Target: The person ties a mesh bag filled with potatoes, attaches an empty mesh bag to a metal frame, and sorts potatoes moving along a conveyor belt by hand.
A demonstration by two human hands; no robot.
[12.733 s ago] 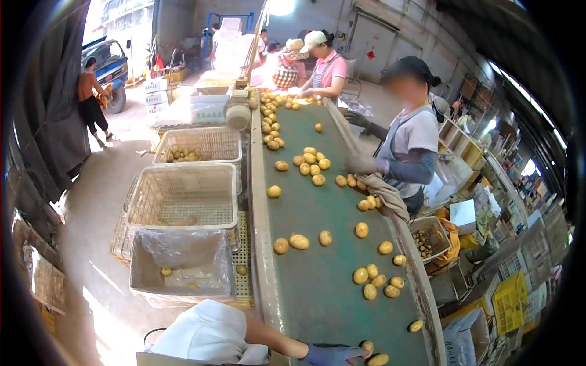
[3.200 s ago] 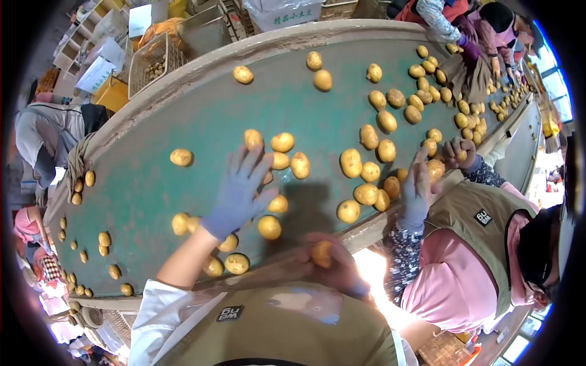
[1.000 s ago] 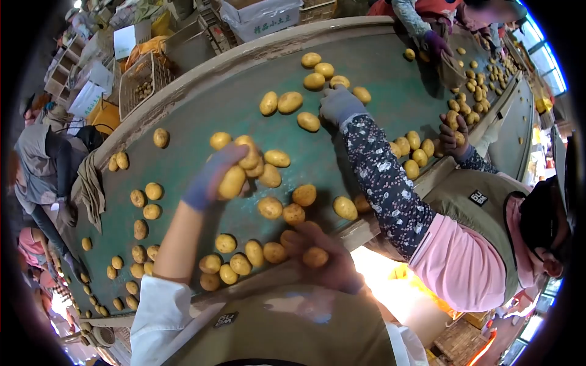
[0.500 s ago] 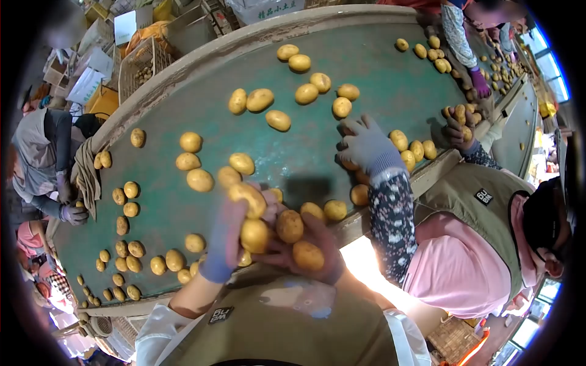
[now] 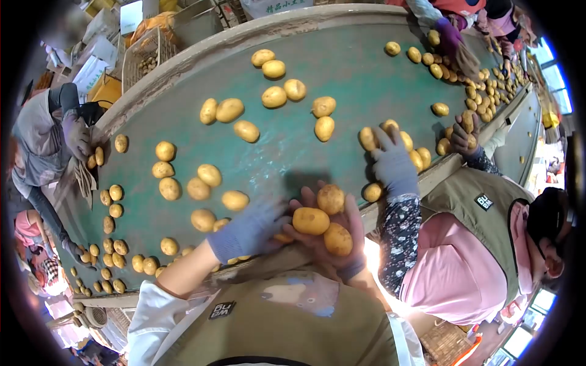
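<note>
My right hand (image 5: 349,229), in a worn glove, is palm up near the belt's close edge. It cradles three potatoes (image 5: 311,221), its fingers curled around them. To its left is my left hand (image 5: 253,229), in a blue-grey glove. Motion smears its fingers, so what they hold cannot be made out. A potato (image 5: 202,220) lies on the green conveyor belt (image 5: 262,165) just left of that hand. Below the left wrist, further potatoes are partly hidden by my forearm.
A co-worker's gloved hand (image 5: 395,168) reaches among potatoes on my right; their other hand (image 5: 465,135) holds potatoes. Another person (image 5: 46,134) works across the belt at left. Scattered potatoes (image 5: 229,110) lie mid-belt. A crate (image 5: 143,61) stands beyond the raised rim (image 5: 201,52).
Potatoes on the belt have shifted left. My left hand has come away from the potatoes it was holding and moved toward my right hand, which now cradles three potatoes.
</note>
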